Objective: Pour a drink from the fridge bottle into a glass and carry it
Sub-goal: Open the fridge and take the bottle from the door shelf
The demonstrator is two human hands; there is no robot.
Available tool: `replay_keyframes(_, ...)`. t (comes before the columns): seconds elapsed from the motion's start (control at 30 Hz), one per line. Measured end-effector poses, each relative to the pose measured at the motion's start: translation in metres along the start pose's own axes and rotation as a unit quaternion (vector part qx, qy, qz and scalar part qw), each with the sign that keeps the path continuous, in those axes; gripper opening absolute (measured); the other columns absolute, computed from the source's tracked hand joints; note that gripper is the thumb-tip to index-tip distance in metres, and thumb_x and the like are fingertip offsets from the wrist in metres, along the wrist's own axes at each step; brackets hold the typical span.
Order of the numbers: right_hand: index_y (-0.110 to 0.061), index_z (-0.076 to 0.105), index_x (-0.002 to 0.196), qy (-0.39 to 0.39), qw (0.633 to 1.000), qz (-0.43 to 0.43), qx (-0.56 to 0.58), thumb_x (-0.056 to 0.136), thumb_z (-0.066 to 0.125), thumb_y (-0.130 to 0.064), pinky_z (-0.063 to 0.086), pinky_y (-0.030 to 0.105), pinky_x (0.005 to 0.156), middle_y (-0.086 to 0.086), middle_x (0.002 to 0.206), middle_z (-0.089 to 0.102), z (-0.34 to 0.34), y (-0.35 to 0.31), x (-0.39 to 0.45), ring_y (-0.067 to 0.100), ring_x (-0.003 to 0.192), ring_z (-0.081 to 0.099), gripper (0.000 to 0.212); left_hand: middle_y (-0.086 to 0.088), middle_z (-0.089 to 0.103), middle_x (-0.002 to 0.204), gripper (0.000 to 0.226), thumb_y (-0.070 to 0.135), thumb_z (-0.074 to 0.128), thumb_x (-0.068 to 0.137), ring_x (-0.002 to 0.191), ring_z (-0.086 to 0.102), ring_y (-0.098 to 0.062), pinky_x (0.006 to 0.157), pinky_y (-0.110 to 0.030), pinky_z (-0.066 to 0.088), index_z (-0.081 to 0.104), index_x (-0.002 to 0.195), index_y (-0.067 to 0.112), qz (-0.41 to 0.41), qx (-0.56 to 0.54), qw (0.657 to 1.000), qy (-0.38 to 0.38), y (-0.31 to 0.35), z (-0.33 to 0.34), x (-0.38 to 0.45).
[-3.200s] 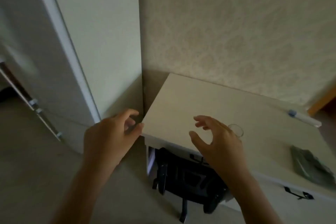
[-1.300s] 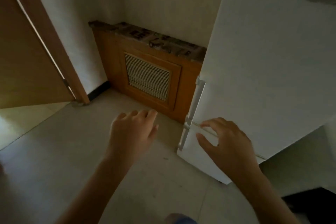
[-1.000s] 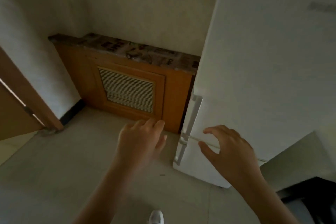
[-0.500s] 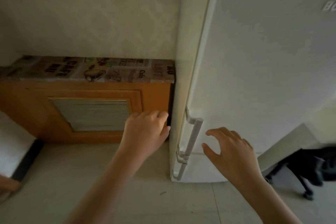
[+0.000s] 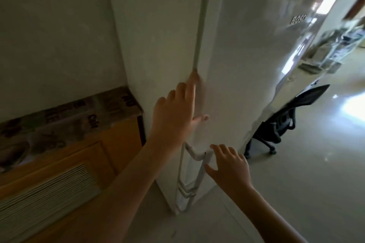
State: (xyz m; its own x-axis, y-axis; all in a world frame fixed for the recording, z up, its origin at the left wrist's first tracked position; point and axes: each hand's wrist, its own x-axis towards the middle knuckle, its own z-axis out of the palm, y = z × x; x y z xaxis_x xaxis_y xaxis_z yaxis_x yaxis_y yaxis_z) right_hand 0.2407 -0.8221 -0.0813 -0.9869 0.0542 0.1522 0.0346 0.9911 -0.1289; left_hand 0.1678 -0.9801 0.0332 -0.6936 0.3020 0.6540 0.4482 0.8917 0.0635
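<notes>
A tall white fridge (image 5: pixel 237 49) fills the middle of the view, its door closed. My left hand (image 5: pixel 173 114) is raised against the door's left edge, fingers spread, the fingertips at the door seam and the thumb on the door face. My right hand (image 5: pixel 229 165) hovers lower with fingers apart, just right of the top of the white bar handle (image 5: pixel 197 165); neither hand holds anything. No bottle or glass is in sight.
A wooden radiator cabinet (image 5: pixel 65 163) with a louvred grille and a printed cover stands left of the fridge. A black office chair (image 5: pixel 280 124) sits behind the fridge at the right. Pale floor tiles stretch toward a bright room at far right.
The view has swung from the desk round to the fridge front and closed in. My left hand rose from beside the cabinet onto the door edge; my right hand moved close to the handle.
</notes>
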Motion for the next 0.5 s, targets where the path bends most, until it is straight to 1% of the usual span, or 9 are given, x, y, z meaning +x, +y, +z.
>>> replay_keyframes(0.07, -0.024, 0.046, 0.125, -0.033, 0.999, 0.006, 0.004, 0.080, 0.056, -0.055, 0.045, 0.033, 0.086, -0.003, 0.118, 0.058, 0.010, -0.008, 0.007, 0.018, 0.106, 0.055, 0.055, -0.009, 0.064, 0.096, 0.101, 0.062, 0.073, 0.062, 0.068, 0.064, -0.017, 0.051, -0.027, 0.051, 0.038, 0.135, 0.002, -0.004, -0.039, 0.999, 0.023, 0.001, 0.004, 0.007)
replay_keyframes(0.1, -0.025, 0.047, 0.124, -0.043, 0.999, 0.006, 0.000, 0.082, 0.054, -0.056, 0.046, 0.032, 0.086, -0.004, 0.118, 0.056, 0.013, -0.011, 0.012, 0.017, 0.106, 0.054, 0.053, -0.010, 0.065, 0.098, 0.098, 0.059, 0.075, 0.061, 0.069, 0.065, -0.018, 0.052, -0.028, 0.053, 0.041, 0.132, 0.000, -0.007, -0.055, 0.998, 0.034, 0.002, 0.006, 0.010)
replay_keyframes(0.2, -0.024, 0.055, 0.112, -0.064, 0.998, 0.009, 0.003, 0.084, 0.051, -0.057, 0.048, 0.028, 0.077, -0.004, 0.110, 0.057, 0.022, -0.018, 0.023, 0.014, 0.098, 0.054, 0.044, -0.011, 0.068, 0.096, 0.094, 0.054, 0.079, 0.060, 0.064, 0.066, -0.018, 0.050, -0.027, 0.052, 0.046, 0.127, -0.003, -0.011, -0.070, 0.996, 0.051, 0.004, 0.008, 0.015)
replay_keyframes(0.27, -0.020, 0.058, 0.104, -0.085, 0.996, 0.020, 0.031, 0.083, 0.051, -0.058, 0.046, 0.027, 0.067, -0.003, 0.103, 0.057, 0.029, -0.017, 0.027, 0.015, 0.093, 0.056, 0.043, -0.010, 0.070, 0.088, 0.092, 0.054, 0.080, 0.059, 0.058, 0.066, -0.017, 0.048, -0.024, 0.047, 0.048, 0.124, -0.004, -0.012, -0.063, 0.996, 0.056, 0.004, 0.008, 0.016)
replay_keyframes(0.3, -0.019, 0.059, 0.099, -0.085, 0.995, 0.024, 0.046, 0.083, 0.051, -0.059, 0.043, 0.027, 0.062, -0.002, 0.099, 0.056, 0.032, -0.016, 0.028, 0.016, 0.089, 0.057, 0.044, -0.010, 0.070, 0.084, 0.091, 0.053, 0.081, 0.058, 0.055, 0.065, -0.017, 0.047, -0.022, 0.045, 0.050, 0.122, -0.004, -0.009, -0.060, 0.996, 0.058, 0.005, 0.007, 0.016)
replay_keyframes(0.37, -0.017, 0.060, 0.094, -0.074, 0.996, 0.025, 0.050, 0.083, 0.049, -0.060, 0.039, 0.026, 0.058, -0.001, 0.095, 0.054, 0.038, -0.015, 0.029, 0.017, 0.084, 0.057, 0.045, -0.009, 0.069, 0.078, 0.087, 0.052, 0.082, 0.058, 0.051, 0.063, -0.016, 0.045, -0.020, 0.043, 0.053, 0.117, -0.005, 0.001, -0.056, 0.996, 0.063, 0.004, 0.008, 0.016)
replay_keyframes(0.43, -0.015, 0.060, 0.090, -0.048, 0.998, 0.018, 0.026, 0.084, 0.047, -0.059, 0.039, 0.026, 0.056, 0.000, 0.091, 0.055, 0.045, -0.016, 0.029, 0.018, 0.079, 0.059, 0.046, -0.009, 0.068, 0.076, 0.083, 0.050, 0.083, 0.058, 0.048, 0.062, -0.015, 0.043, -0.018, 0.041, 0.054, 0.114, -0.005, 0.004, -0.060, 0.996, 0.060, 0.005, 0.010, 0.016)
replay_keyframes(0.5, -0.012, 0.062, 0.081, -0.010, 1.000, 0.008, 0.017, 0.085, 0.050, -0.055, 0.042, 0.028, 0.052, 0.003, 0.083, 0.058, 0.047, -0.019, 0.028, 0.021, 0.072, 0.061, 0.045, -0.009, 0.067, 0.073, 0.081, 0.047, 0.084, 0.058, 0.045, 0.060, -0.016, 0.043, -0.016, 0.035, 0.054, 0.112, -0.005, 0.001, -0.070, 0.996, 0.056, 0.006, 0.011, 0.016)
